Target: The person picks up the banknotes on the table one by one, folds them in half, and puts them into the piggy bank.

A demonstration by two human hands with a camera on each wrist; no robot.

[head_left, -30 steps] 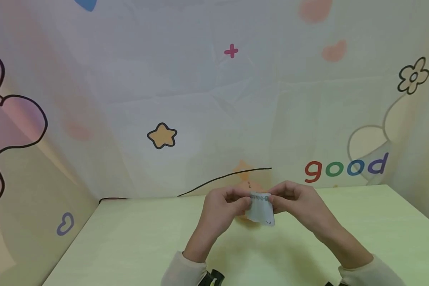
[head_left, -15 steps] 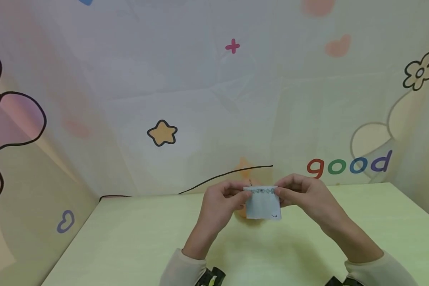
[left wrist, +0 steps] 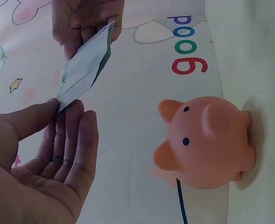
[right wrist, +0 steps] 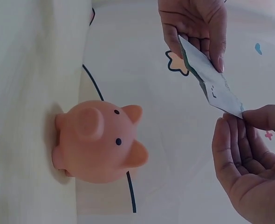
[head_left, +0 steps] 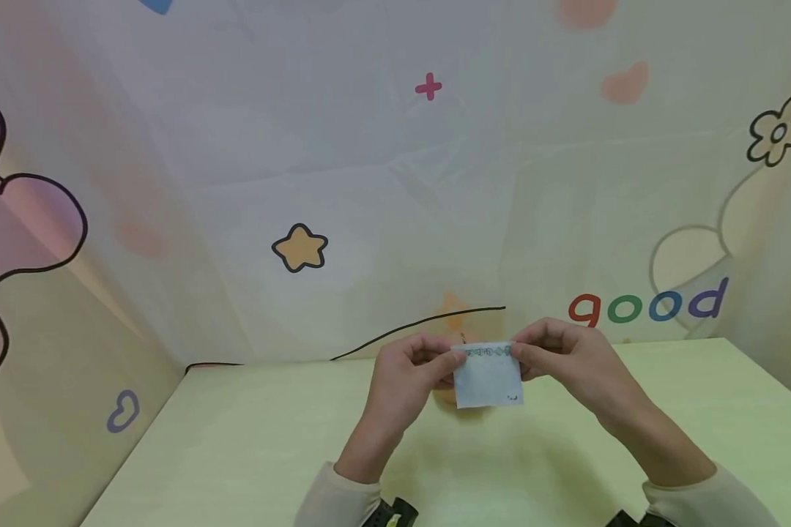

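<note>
A small folded banknote (head_left: 488,377), pale with a printed band along its top edge, hangs between my two hands. My left hand (head_left: 400,388) pinches its upper left corner between thumb and fingers. At the upper right corner, my right hand (head_left: 570,369) pinches it the same way. Both wrist views show the note edge-on, its folded layers slightly parted and greenish inside. Behind the note stands a pink-orange piggy bank (left wrist: 209,142), upright on the table and facing me, mostly hidden by the note and hands in the head view.
The pale yellow-green table (head_left: 250,439) reaches back to a cloth backdrop (head_left: 369,183) printed with a star, flowers and the word "good". Cloth also rises along the left side of the table.
The note was bent and slanted a second ago and now hangs flatter and squarer, more of its face showing. My right hand has moved slightly right and up; the left has barely moved.
</note>
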